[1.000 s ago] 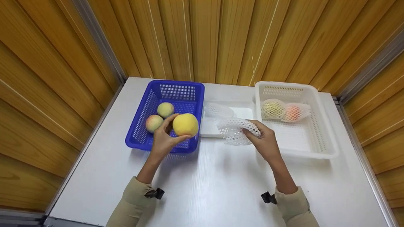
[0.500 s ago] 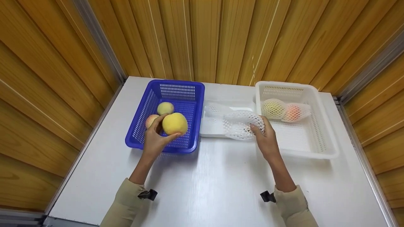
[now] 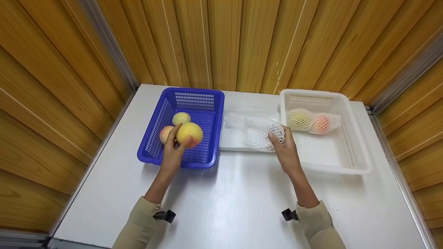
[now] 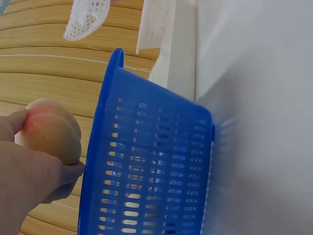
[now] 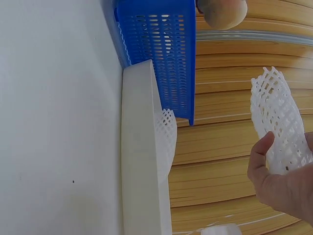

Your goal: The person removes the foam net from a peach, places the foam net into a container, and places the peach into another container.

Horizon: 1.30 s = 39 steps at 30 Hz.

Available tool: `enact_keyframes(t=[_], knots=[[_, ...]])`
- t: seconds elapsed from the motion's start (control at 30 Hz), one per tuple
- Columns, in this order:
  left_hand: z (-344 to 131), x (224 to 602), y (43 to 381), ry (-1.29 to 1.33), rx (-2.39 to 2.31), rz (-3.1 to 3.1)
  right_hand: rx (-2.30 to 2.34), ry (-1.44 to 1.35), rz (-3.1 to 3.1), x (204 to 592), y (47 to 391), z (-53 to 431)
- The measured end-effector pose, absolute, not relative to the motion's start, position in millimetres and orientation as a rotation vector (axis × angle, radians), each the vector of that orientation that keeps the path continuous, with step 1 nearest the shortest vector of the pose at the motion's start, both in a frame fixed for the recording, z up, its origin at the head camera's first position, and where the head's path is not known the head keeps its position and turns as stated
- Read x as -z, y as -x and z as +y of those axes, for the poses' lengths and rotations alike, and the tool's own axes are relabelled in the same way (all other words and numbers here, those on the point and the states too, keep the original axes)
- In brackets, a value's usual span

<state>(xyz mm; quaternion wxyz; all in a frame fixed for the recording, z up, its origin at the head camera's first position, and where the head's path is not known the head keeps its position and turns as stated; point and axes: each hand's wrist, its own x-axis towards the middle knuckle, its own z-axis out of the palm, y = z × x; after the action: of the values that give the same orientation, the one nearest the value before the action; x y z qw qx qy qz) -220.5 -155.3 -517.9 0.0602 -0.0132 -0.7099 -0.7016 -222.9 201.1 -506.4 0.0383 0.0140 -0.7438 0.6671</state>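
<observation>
My left hand (image 3: pixel 173 150) holds a yellow peach (image 3: pixel 190 134) with a reddish patch, raised above the blue basket (image 3: pixel 217 138). In the left wrist view, thumb and fingers grip the peach (image 4: pixel 51 129) beside the basket's rim. Two more peaches lie inside that basket: a pale one (image 3: pixel 181 118) and a reddish one (image 3: pixel 165 135), partly hidden by the hand. My right hand (image 3: pixel 286 150) pinches a white foam fruit net (image 3: pixel 259 135) over the shallow white tray (image 3: pixel 233 145). The right wrist view shows the net (image 5: pixel 279 117) between thumb and fingers, apart from the peach.
Another foam net (image 3: pixel 232 121) lies in the tray, between the two baskets. At right stands a white basket (image 3: pixel 358 152) holding two netted fruits, one yellowish (image 3: pixel 299 119) and one reddish (image 3: pixel 322 123). Wood-panelled walls (image 3: pixel 225 45) enclose the white table (image 3: pixel 225 200).
The left hand has moved left with the peach and turned it, bringing its reddish patch into view. The right hand has shifted slightly, and the net it holds now hangs flatter over the tray.
</observation>
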Motion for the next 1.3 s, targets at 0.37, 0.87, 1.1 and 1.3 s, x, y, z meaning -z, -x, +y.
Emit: enact_keyframes(t=[0.37,0.87,1.1,1.3], knots=[[-154.3,522.2,219.3,-0.058,2.341,-2.025,-2.074,-0.011,-2.333,505.8,223.9,200.1],[-159.9,521.5,228.4,-0.123,2.197,-2.143,-2.093,0.081,-2.359,523.2,231.4,187.4],[-163.5,521.3,229.8,-0.127,2.127,-2.197,-2.037,0.121,-2.347,531.7,241.2,183.1],[-165.4,519.1,232.0,-0.146,2.095,-2.231,-2.008,0.113,-2.346,540.3,251.1,179.9]])
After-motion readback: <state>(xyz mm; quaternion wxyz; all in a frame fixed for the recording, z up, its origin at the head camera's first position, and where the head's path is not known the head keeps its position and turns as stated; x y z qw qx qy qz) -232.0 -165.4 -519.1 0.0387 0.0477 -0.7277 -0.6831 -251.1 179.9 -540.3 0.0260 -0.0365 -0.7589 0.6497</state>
